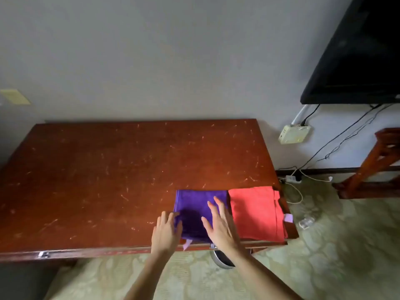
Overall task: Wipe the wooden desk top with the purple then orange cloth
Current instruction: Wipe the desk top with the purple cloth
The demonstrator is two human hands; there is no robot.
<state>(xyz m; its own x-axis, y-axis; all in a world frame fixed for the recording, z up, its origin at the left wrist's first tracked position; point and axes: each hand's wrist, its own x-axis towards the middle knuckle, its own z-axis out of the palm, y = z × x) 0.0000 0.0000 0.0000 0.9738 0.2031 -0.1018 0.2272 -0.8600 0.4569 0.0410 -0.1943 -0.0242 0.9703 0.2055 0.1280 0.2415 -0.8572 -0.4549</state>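
1. Two bare forearms reach forward from the bottom of the view over a pale patterned carpet (324,256) toward the near edge of the wooden desk top (108,169).
2. The left hand (165,231) lies at the near-left corner of the purple cloth (199,204). Its fingers (171,217) are loosely extended and slightly spread, not curled around anything; the fingertips sit at the cloth's left edge, and whether they press the fabric or just hover over it cannot be told.
3. The right hand (220,226) is over the near-right part of the purple cloth, palm down, fingers (218,204) straight and fanned wide apart. It holds nothing; a dark shadow falls on the cloth beside it, so contact with the cloth cannot be confirmed.
4. The purple cloth is folded into a flat rectangle near the front edge of the desk, toward the right end, with a pale tag (187,244) poking out at its near edge.
5. Just beside it on the right, edges touching or nearly so, lies the orange cloth (257,213), also folded flat, reaching almost to the desk's right edge.
6. The rest of the reddish-brown surface is bare and heavily scratched, running back to a grey wall (173,61).
7. Farther right, a dark television (357,57) hangs on the wall, with cables (337,139) trailing down to the floor.
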